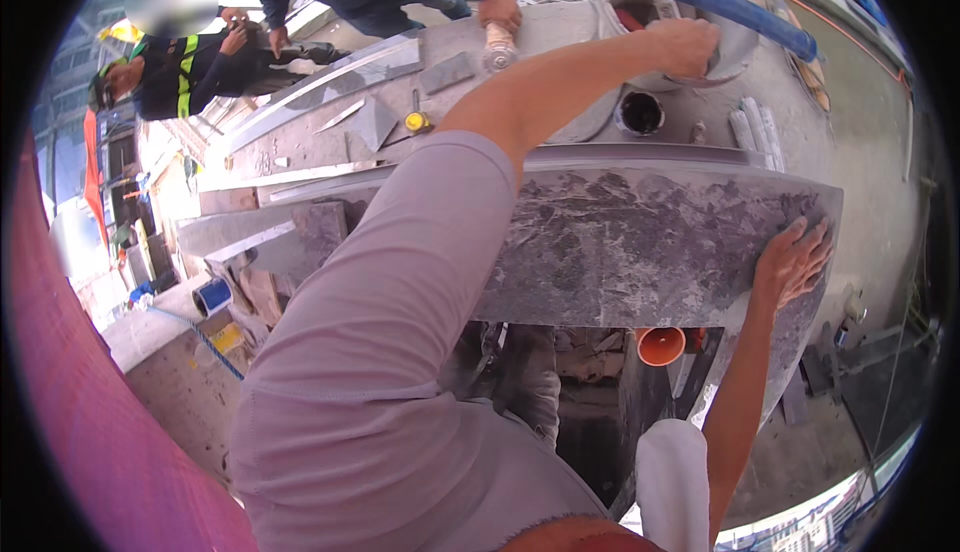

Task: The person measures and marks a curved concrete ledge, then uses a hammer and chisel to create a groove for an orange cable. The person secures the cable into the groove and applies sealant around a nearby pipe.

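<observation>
My left hand (688, 47) reaches across to a pale bucket (735, 47) at the far side, fingers curled; what they hold, if anything, is hidden. Just beyond it a thick blue tube (715, 7) lies across the bucket. My right hand (790, 264) rests flat, fingers spread, on the right end of a long grey stone slab (620, 242) with a blotchy, scuffed face. Beside the bucket stands a round container with dark contents (640, 112). An orange round-mouthed vessel or pipe (661, 346) shows below the slab's near edge.
At the far left, one person's hand (500, 14) grips a power tool (499, 49); another person (165, 72) is farther left. Stone offcuts (372, 124), a yellow round item (417, 122) and pale tubes (757, 132) lie beyond the slab. A blue rope (205, 337) hangs at left.
</observation>
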